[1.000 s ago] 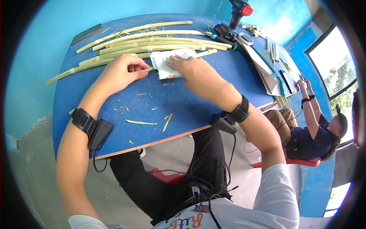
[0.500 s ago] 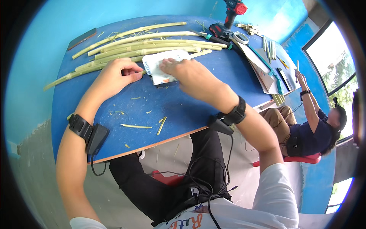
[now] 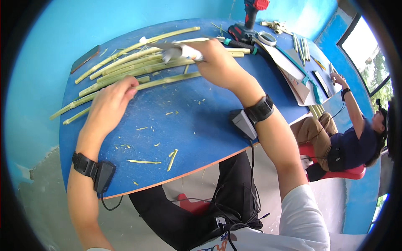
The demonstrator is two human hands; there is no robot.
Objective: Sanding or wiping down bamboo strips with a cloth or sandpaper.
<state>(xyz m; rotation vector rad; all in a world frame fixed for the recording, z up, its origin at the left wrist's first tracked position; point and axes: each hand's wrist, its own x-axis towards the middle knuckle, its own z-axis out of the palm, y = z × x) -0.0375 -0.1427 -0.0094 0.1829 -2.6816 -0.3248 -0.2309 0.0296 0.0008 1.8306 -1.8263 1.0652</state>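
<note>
My left hand (image 3: pixel 109 102) is closed, thumb and fingers pinched around a pale green bamboo stick (image 3: pixel 169 79), the nearest of those on the blue table. This stick runs from the lower left, beneath the hand, toward my right hand (image 3: pixel 215 60). Curled in my right hand is a white printed sheet (image 3: pixel 182 53), bent and smeared by motion, raised above the other sticks. Several longer bamboo sticks (image 3: pixel 138 65) lie side by side beyond my left hand. Whether the sheet touches any stick, I cannot tell.
Bamboo slivers (image 3: pixel 144 162) litter the blue table (image 3: pixel 201 121). A red and black cordless drill (image 3: pixel 250 19), a tape roll (image 3: pixel 267 39) and a teal-handled saw (image 3: pixel 315 90) stand or lie at the far right. A co-worker (image 3: pixel 347 138) sits there. A dark flat block (image 3: pixel 86 58) lies far left.
My right hand has lifted off the near stick and moved away from me, carrying the white sheet, now bent in its grip. My left hand has shifted slightly left and nearer.
</note>
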